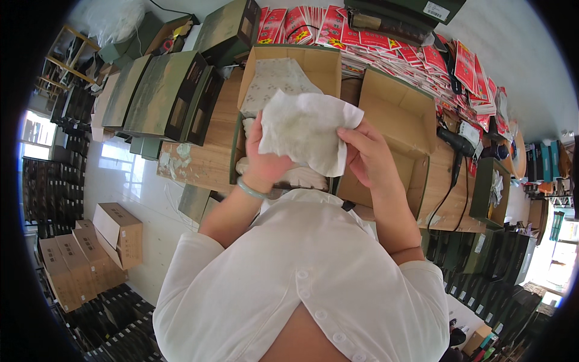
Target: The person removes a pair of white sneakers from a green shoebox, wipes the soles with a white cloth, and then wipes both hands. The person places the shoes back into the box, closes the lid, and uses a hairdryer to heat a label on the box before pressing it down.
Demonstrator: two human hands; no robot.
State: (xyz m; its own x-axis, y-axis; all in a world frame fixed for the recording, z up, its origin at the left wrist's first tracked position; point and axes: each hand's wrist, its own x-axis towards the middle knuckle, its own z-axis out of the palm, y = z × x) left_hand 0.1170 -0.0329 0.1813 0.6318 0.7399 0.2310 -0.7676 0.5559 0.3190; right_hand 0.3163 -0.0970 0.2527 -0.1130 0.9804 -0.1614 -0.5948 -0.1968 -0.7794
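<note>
A white cloth (pixel 309 130) with a greyish stain in its middle is spread between my hands, above an open green box. My left hand (pixel 265 154) holds its left side, the fingers partly hidden behind it. At the right edge my right hand (pixel 365 151) pinches it between thumb and fingers. Behind the cloth, patterned white tissue paper (pixel 278 77) lies against the raised brown inside of the box's lid (pixel 329 63). Whitish contents show under the cloth, too covered to name. Just right of my right hand stands a second open box (pixel 398 114) with a brown inside.
Red printed packets (pixel 386 51) are heaped along the table's back. A black hair dryer (pixel 456 143) with its cord lies at the right. Green boxes (pixel 158 96) are stacked at the left on the wooden table (pixel 211 130). Brown cartons (pixel 117 232) stand on the floor.
</note>
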